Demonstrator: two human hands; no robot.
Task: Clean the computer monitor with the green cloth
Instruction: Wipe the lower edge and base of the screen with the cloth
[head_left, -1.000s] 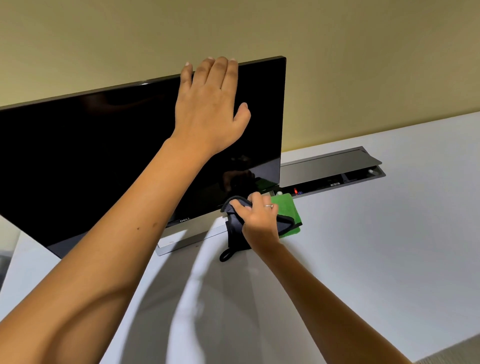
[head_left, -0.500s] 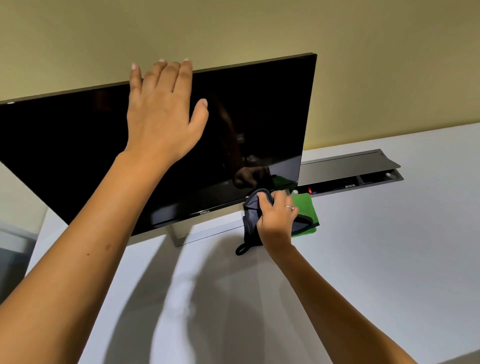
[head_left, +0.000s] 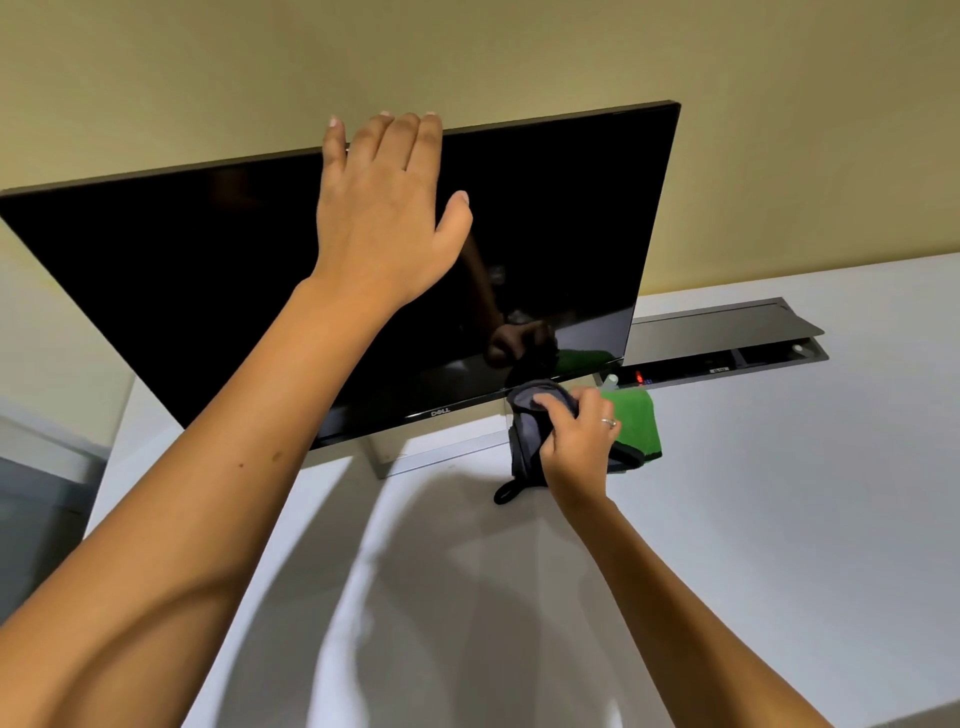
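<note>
My left hand lies flat on the monitor (long axis left-right, screen facing me); my right hand grips the green cloth on the worktop.

Left hand: flat, fingers at monitor top edge.
Right hand: grips green cloth on tabletop.

An office: a white desk with a cable hatch and a monitor.
</note>
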